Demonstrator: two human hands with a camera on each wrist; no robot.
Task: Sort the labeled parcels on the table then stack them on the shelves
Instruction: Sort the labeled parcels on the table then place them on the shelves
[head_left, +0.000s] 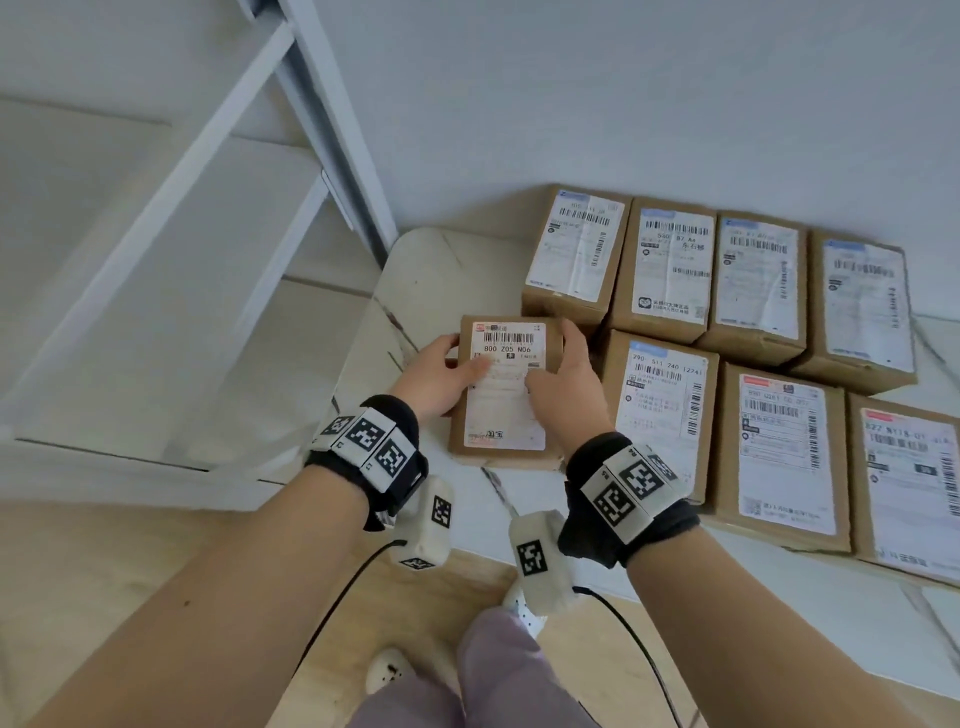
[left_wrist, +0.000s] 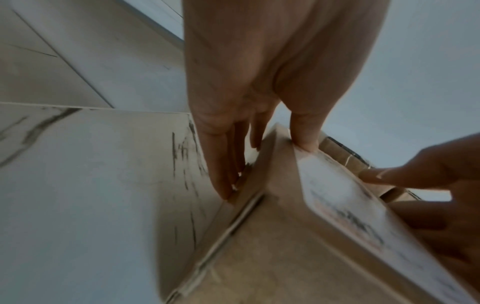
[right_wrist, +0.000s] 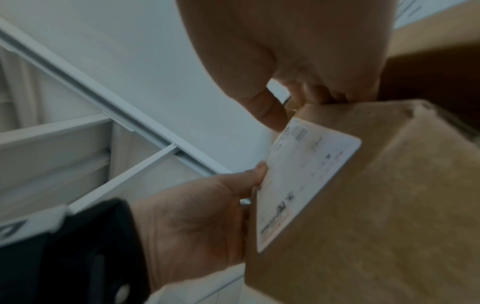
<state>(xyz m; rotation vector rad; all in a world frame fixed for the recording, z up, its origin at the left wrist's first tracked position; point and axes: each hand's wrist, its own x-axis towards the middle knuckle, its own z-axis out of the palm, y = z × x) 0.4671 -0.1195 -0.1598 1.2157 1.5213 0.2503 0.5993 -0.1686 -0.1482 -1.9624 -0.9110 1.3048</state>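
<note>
A brown cardboard parcel (head_left: 506, 410) with a white label reading 800 Z05 N06 is held over the left end of the marble table (head_left: 431, 270). My left hand (head_left: 441, 371) grips its left side, thumb on the label, fingers down the side wall. My right hand (head_left: 563, 382) grips the right side, thumb on the label, fingers over the far right edge. In the left wrist view the parcel (left_wrist: 285, 236) sits under my left hand (left_wrist: 259, 131). The right wrist view shows the parcel (right_wrist: 363, 205) pinched by my right hand (right_wrist: 298, 96).
Several labeled brown parcels (head_left: 670, 270) lie in two rows on the table to the right, the nearest one (head_left: 660, 415) close beside my right hand. A white metal shelf frame (head_left: 322, 135) stands to the left. Wooden floor and my legs lie below.
</note>
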